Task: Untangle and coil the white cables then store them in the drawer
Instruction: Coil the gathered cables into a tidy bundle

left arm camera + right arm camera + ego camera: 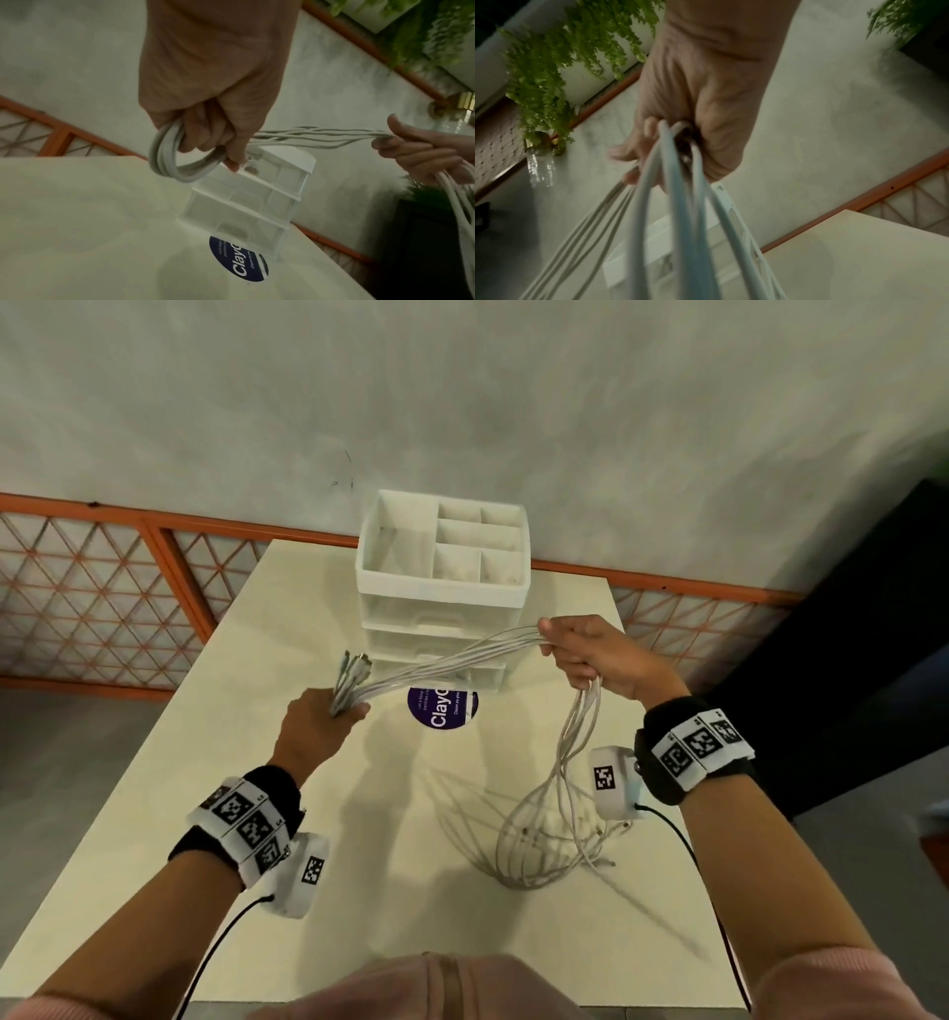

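The white cables [462, 657] run as one bundle between your two hands, above the cream surface [154, 814]. Your left hand [318, 716] is curled around one end (the plugs stick out past your fingers), with a loop hanging under it in the left wrist view. In the middle, behind the bundle, stands the white drawer unit [444, 588], beside a purple round sticker [441, 708]. Your right hand [595, 654] grips the bundle, and the rest hangs down to a loose pile on the surface.

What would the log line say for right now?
left hand: grips white cables | right hand: grips cables | drawer unit: shut
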{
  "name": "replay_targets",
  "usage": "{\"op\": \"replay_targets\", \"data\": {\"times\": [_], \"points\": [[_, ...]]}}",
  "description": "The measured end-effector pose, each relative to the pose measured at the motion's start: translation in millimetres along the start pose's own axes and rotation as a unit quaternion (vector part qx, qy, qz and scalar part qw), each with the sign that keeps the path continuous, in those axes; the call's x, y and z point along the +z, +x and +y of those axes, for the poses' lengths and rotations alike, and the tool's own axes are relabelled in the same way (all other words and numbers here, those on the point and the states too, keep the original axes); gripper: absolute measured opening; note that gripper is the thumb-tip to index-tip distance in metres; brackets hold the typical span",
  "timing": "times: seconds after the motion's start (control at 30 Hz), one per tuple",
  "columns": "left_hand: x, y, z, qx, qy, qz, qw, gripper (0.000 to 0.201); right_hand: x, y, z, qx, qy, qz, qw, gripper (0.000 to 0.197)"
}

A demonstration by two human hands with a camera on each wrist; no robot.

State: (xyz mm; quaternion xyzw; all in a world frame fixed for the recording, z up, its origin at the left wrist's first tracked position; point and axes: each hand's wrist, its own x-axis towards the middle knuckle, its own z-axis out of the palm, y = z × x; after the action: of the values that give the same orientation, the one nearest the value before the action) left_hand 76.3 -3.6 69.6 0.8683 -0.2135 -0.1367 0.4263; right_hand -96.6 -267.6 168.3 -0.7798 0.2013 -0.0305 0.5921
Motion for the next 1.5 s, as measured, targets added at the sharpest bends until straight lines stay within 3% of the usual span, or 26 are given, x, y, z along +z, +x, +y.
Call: {"op": "replay_targets", "data": {"times": [0.07,0.13,0.23,0.3,0.43,0.53,0.57,0.63,0.73,0.97,1.17,1.27,1.4,1.5], "points": [[1.1,-5.3,0.4,-0.017,-0.037,-0.027,0.999,0.024,6.5,2.5,-0.3,0.014,-0.043,0.026,0.999,0.037],[0.7,-9.1,5.9,-0.009,-0.113,-0.025,0.993,0.044,10.4,5.6,-0.1,0.024,-0.141,0.046,0.989,0.039],[-1.7,-20.7,32.2,0.062,-0.209,-0.002,0.976,0.051,22.0,6.9,-6.0,0.025,-0.248,0.05,0.967,0.041],[-0.4,-30.6,58.1,0.112,-0.253,-0.038,0.96,0.053,35.7,6.8,-12.9,0.018,-0.248,0.026,0.968,0.046],[15.6,-31.9,90.4,0.171,-0.257,-0.138,0.941,0.045,62.0,7.1,-32.2,-0.006,-0.139,-0.039,0.99,0.061],[25.6,-15.8,85.7,0.201,-0.163,-0.108,0.96,0.016,65.0,3.7,-42.4,-0.021,-0.091,-0.063,0.994,0.065],[26.1,-11.9,84.6,0.211,-0.134,-0.1,0.963,0.014,63.0,2.6,-42.1,-0.021,-0.082,-0.068,0.994,0.066],[24.3,-8.4,88.1,0.231,-0.094,-0.072,0.966,0.02,56.8,0.2,-35.3,-0.026,-0.059,-0.076,0.995,0.058],[15.1,-1.9,97.8,0.243,-0.089,0.02,0.966,0.031,46.8,0.9,-10.3,-0.028,-0.065,-0.079,0.994,0.039],[1.1,11.4,89.2,0.204,-0.14,0.134,0.96,0.029,12.2,8.5,60.4,0.073,-0.181,0.008,0.981,0.042],[0.1,19.2,68.9,0.141,-0.228,0.167,0.949,0.033,-25.7,15.0,69.2,0.084,-0.247,0.041,0.964,0.037],[-9.6,26.7,62.3,0.122,-0.252,0.184,0.942,0.038,-43.5,17.0,80.9,0.078,-0.269,0.093,0.955,0.035],[-7.6,24.6,54.4,0.128,-0.188,0.172,0.959,0.031,-46.1,16.4,96.2,0.01,-0.279,0.206,0.938,0.039],[-1.1,19.0,47.6,0.14,-0.126,0.147,0.971,0.027,-31.1,13.2,109.8,0.044,-0.313,0.165,0.934,0.037]]}}
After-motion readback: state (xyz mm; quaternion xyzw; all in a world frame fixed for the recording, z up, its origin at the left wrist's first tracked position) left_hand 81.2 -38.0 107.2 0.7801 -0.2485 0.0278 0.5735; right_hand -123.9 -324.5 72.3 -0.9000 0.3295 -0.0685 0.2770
